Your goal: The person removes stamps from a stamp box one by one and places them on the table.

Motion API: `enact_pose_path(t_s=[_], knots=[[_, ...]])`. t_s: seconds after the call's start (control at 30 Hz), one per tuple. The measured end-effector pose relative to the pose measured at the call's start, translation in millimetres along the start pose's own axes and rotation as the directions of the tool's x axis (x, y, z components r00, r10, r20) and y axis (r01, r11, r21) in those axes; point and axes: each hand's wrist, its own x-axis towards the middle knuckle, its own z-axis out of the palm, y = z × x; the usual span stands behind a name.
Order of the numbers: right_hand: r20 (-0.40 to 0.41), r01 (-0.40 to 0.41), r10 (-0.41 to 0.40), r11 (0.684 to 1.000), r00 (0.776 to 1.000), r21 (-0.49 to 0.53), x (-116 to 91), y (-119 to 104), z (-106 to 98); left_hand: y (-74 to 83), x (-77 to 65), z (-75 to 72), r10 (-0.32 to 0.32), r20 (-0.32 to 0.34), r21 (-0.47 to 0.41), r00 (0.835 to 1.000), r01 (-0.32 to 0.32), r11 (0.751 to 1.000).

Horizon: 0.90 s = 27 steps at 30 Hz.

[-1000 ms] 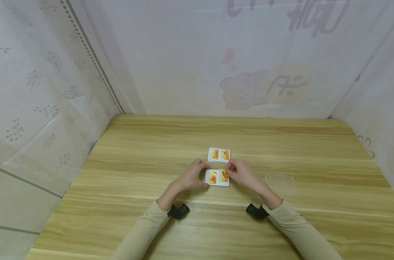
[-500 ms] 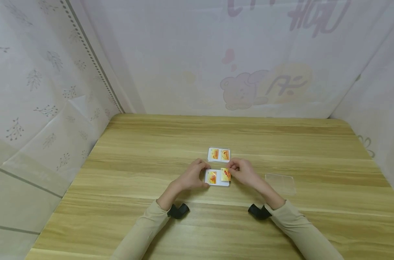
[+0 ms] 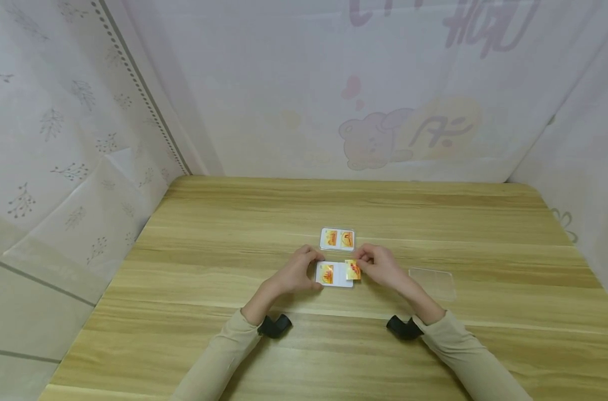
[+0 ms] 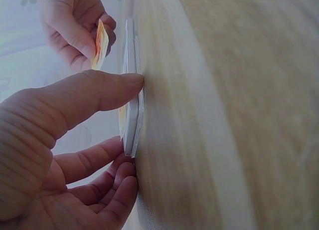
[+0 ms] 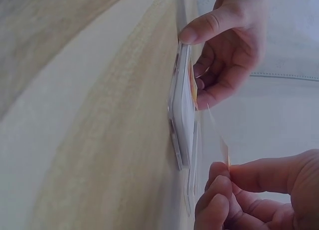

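My left hand [image 3: 297, 272] grips the left end of a flat clear case [image 3: 339, 283] holding a white card, thumb on the near edge and fingers at the far edge. One orange-and-yellow stamp [image 3: 327, 274] lies on the card's left half. Between thumb and forefinger, my right hand [image 3: 382, 265] pinches a second yellow stamp [image 3: 353, 270] with a red design by its right edge. In the left wrist view this pinched stamp [image 4: 101, 43] is tilted up and apart from the case. The right wrist view shows the pinched stamp [image 5: 226, 152] almost edge-on.
Just behind lies another clear case [image 3: 337, 248] with two orange stamps on white. A transparent plastic cover [image 3: 434, 285] rests to the right on the wooden table [image 3: 223, 223]. Patterned curtains [image 3: 263, 89] stand around the table's back and sides.
My right hand has drawn the pinched stamp rightward, from over the card's right half to partly past its right edge, baring white card. The left hand and case stay put.
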Motion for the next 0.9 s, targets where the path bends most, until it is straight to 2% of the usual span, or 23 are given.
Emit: enact_pose_path(t_s=[0.9], knots=[[-0.028, 0.013, -0.014, 1.000, 1.000, -0.018, -9.5, 7.0, -20.2, -0.7, -1.0, -0.6, 0.025, -0.003, 0.009, 1.000, -0.025, 1.000]])
